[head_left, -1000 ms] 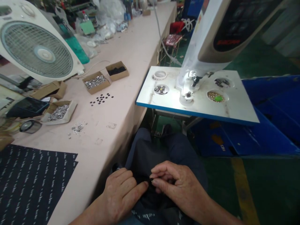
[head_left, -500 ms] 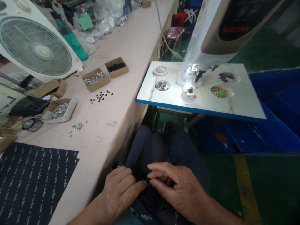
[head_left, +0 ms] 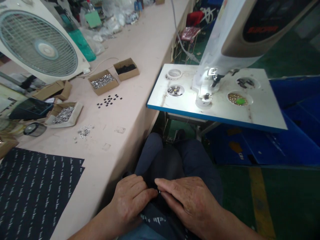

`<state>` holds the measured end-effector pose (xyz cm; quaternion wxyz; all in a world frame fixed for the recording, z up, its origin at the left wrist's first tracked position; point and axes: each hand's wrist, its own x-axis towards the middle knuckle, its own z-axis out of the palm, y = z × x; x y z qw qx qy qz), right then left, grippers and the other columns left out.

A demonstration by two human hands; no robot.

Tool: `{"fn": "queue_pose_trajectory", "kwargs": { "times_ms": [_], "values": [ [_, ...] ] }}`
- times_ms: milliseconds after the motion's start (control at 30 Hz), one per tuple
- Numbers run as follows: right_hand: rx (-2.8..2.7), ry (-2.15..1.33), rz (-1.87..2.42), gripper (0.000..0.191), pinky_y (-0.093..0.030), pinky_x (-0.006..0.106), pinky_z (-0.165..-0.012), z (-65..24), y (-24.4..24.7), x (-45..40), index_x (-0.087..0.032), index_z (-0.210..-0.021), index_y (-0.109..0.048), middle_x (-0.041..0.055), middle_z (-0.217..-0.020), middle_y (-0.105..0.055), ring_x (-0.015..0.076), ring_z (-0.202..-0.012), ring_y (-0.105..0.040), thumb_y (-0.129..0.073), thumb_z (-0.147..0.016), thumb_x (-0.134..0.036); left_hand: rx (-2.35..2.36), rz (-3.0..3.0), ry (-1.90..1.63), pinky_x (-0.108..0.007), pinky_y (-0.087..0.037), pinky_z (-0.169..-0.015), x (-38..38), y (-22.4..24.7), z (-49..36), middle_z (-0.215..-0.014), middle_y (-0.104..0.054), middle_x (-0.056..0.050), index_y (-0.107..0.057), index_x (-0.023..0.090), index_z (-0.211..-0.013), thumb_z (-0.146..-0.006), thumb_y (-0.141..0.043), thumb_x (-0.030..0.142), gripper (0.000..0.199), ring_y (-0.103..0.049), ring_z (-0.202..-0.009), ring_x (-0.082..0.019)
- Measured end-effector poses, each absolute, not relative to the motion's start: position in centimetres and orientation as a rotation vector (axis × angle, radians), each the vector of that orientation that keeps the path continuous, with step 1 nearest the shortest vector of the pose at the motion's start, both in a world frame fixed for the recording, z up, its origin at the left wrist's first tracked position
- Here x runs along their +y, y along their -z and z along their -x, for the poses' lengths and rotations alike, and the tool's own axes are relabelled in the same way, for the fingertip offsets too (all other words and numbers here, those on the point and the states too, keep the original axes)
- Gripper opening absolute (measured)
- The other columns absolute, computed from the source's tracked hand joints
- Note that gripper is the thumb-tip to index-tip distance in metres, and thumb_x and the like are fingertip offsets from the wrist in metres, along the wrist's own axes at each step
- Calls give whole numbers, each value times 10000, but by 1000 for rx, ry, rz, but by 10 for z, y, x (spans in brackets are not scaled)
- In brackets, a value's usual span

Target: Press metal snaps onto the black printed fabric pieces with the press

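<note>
Over my lap lies a dark fabric piece (head_left: 157,218) with white lettering. My left hand (head_left: 132,200) is closed on it, thumb pointing right along its edge. Opposite, my right hand (head_left: 188,196) is closed in a pinch, its thumb and fingertips nearly meeting the left thumb. Between the thumbs glints a small shiny metal piece (head_left: 159,191), mostly covered by the fingers. Its exact kind is too small to make out. The fabric's lower folds disappear beneath my hands.
Left on the table (head_left: 100,180) are printed black sheets (head_left: 37,193), loose silver parts (head_left: 84,131), black discs (head_left: 108,100), a box of metal parts (head_left: 106,88) and a fan (head_left: 45,50). Ahead right stands a pressing machine (head_left: 215,63) on a white worktop (head_left: 180,105).
My right fingers have straightened and pressed closer together at the metal piece. The fabric's lettering shows more below my left hand. The view has shifted slightly.
</note>
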<state>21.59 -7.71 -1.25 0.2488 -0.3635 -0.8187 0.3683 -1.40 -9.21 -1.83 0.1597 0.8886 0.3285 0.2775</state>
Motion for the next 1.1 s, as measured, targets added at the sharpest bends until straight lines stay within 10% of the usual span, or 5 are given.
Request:
{"fn": "queue_pose_trajectory", "kwargs": {
  "times_ms": [300, 567, 767, 1100],
  "values": [
    [-2322, -1122, 935, 427, -498, 338, -888, -231, -11, -66, -211, -1382, -568, 53, -1123, -768, 211, -955, -723, -503, -964, -264, 1008, -2323, -754, -303, -319, -597, -92, 22, 10, -722, -596, -13, -598, 172, -994, -769, -579, 34, 264, -529, -650, -162],
    [-2380, -1321, 1011, 927, -442, 372, -991, -232, -19, -65, -277, -1468, -473, 51, -1282, -701, 277, -1103, -667, -858, -671, -552, 1061, -2127, -738, -255, -362, -597, -88, 25, 3, -691, -625, 21, -640, 197, -909, -724, -592, 42, 247, -587, -629, -125],
    [-2354, -1254, 1102, 638, -441, 330, -961, -217, -3, -67, -256, -1377, -558, 36, -1197, -733, 218, -1053, -669, -646, -772, -75, 1224, -1930, -581, -231, -364, -615, -92, 30, 1, -688, -635, 24, -654, 186, -778, -741, -622, 83, 114, -596, -643, -113],
    [-1953, -1570, 1233, 522, -485, 274, -877, -215, 9, -54, -302, -1217, -663, -38, -1107, -750, 174, -999, -688, -661, -745, -78, 1240, -1274, -247, -210, -323, -562, -75, 11, -2, -674, -526, 51, -646, 140, -745, -769, -753, 304, 197, -445, -638, -91]
  ]
}}
